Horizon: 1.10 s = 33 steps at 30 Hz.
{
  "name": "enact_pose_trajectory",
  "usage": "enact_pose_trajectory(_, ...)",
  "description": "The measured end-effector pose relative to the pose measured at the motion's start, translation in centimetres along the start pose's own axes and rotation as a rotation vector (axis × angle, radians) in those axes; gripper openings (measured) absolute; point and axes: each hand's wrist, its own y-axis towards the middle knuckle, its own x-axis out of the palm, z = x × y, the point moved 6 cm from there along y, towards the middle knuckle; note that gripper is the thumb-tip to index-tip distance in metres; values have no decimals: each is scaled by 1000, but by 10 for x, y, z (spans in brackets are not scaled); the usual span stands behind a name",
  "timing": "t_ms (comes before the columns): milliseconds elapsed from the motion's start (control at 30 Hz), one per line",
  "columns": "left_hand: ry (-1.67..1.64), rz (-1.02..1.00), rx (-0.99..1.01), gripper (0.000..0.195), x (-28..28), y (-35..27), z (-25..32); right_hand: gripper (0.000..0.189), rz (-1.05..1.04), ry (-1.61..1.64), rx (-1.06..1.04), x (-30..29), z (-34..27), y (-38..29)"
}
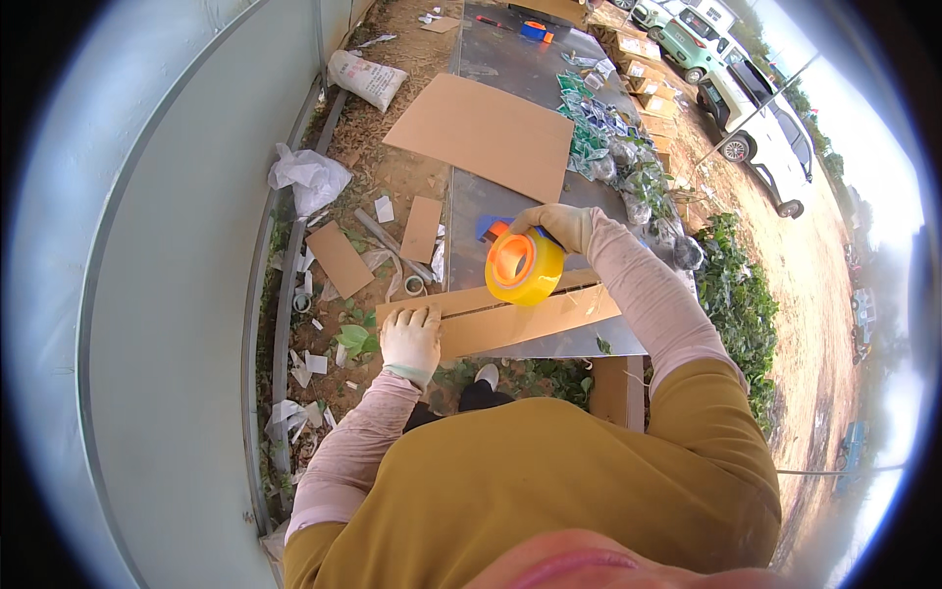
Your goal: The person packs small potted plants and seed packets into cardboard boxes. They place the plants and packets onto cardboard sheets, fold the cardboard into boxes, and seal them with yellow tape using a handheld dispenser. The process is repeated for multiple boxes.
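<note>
My left hand (pixel 412 342), in a pale glove, grips the left end of a long, narrow cardboard box (pixel 478 331) lying at the near end of the dark table (pixel 482 199). A dark gap runs along the box between its flaps. My right hand (pixel 557 223), also gloved, is shut on a blue and orange tape dispenser (pixel 496 227). On the dispenser sits a large roll of yellow packing tape (pixel 544 276), over the middle of the box. The roll hides part of the gap. Beyond the dispenser lies a flat cardboard sheet (pixel 482 136), overhanging the table's left edge.
Green and clear plastic packets (pixel 585 121) and leafy plants (pixel 647 180) line the table's right side. Another tape dispenser (pixel 536 31) lies at the far end. Cardboard scraps (pixel 341 259), a white sack (pixel 366 79) and a plastic bag (pixel 309 179) litter the ground beside a metal wall (pixel 176 294).
</note>
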Motion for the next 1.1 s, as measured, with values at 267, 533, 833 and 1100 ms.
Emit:
enact_pose_trajectory(267, -199, -59, -120, 81, 24, -14, 40, 24, -95, -920, 302, 84, -19, 92)
enact_pose_trajectory(533, -145, -285, -155, 88, 6, 4, 46, 24, -289, -730, 654, 57, 13, -25)
enact_pose_trajectory(833, 348, -452, 628, 49, 51, -10, 69, 25, -135, -492, 399, 58, 175, -45)
enact_pose_trajectory(1100, -90, -1012, 265, 49, 99, -125, 5, 45, 411, 895, -568, -217, 321, -131)
